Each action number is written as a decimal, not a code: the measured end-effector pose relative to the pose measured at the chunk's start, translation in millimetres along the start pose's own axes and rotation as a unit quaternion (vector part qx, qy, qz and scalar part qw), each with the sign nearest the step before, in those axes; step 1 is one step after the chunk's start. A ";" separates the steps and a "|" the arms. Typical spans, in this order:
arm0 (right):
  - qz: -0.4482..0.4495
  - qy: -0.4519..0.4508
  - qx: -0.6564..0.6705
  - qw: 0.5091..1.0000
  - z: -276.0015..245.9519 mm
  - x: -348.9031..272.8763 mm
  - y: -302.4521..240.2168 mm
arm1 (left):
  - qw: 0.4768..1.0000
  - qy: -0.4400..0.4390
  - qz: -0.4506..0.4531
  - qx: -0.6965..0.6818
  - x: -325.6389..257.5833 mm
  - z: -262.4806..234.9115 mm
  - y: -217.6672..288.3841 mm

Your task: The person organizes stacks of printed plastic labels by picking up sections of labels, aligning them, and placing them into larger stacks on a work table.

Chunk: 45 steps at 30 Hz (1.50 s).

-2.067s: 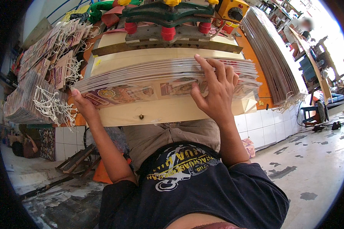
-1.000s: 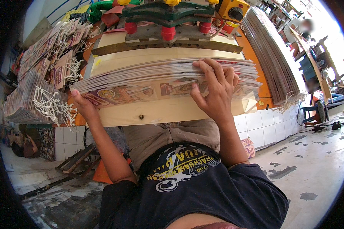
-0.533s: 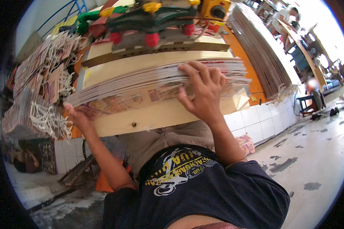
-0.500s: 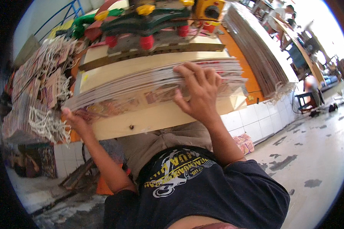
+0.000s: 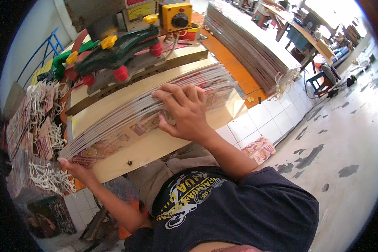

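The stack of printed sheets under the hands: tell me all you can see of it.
The stack of printed sheets is a thick pile of flat, thin paper-like pieces with colourful print on the top face and pale layered edges. It lies across a light wooden worktop, slanting in the picture from lower left to upper right, in front of a green and red machine. The right hand is spread over its top and front edge; the left hand grips its lower left corner. The sheets look roughly squared, slightly fanned.

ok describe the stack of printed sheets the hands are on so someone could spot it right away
Find the green machine with red and yellow knobs. On the pale board before it lies the stack of printed sheets, right hand on top, left hand at its corner. Unlike the piles alongside, it shows no white string handles.
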State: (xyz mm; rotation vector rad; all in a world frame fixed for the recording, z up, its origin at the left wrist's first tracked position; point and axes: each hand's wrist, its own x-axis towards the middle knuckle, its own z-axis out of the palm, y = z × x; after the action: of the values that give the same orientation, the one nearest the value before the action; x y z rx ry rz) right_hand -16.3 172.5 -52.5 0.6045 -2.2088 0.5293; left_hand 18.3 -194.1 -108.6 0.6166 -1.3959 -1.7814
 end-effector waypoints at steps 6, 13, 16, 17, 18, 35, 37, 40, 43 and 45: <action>0.000 0.004 0.005 1.000 -1.6 -2.5 0.6 | 0.995 0.030 0.042 0.083 16.7 -14.4 -13.6; -0.012 -0.003 0.062 0.998 -12.5 -4.8 7.1 | 0.992 0.075 0.051 0.089 12.0 -1.6 -7.2; -0.020 0.049 0.174 0.983 -28.4 -10.2 20.4 | 0.984 0.110 0.080 0.112 -10.4 15.0 7.7; -0.011 0.073 0.167 0.983 -34.5 -12.9 26.5 | 0.982 0.095 0.109 0.119 -1.8 6.7 -1.1; -0.002 0.096 0.161 0.982 -40.2 -15.8 33.5 | 0.981 0.089 0.109 0.132 4.3 -1.5 -8.4; 0.226 0.183 0.333 0.897 -40.1 -55.5 108.3 | 0.984 0.047 0.104 0.135 17.5 -9.2 -7.4; 0.235 0.135 0.349 0.897 -30.2 -63.3 115.5 | 0.990 0.044 0.074 0.107 13.1 -0.5 -2.7; 0.245 0.090 0.369 0.892 -30.3 -70.1 114.8 | 0.995 0.041 0.037 0.083 9.9 6.6 -1.4; 0.262 0.096 0.394 0.876 -35.1 -65.4 109.4 | 0.994 0.035 0.042 0.089 2.5 6.3 3.2; 0.292 0.108 0.450 0.837 -31.9 -66.5 116.0 | 0.992 0.037 0.071 0.100 -0.6 6.6 3.8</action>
State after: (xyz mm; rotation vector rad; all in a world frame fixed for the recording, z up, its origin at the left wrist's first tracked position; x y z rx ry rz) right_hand -25.1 299.4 -104.4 0.2631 -1.7987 1.9137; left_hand 14.7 -190.1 -103.1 0.6638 -1.5402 -1.5039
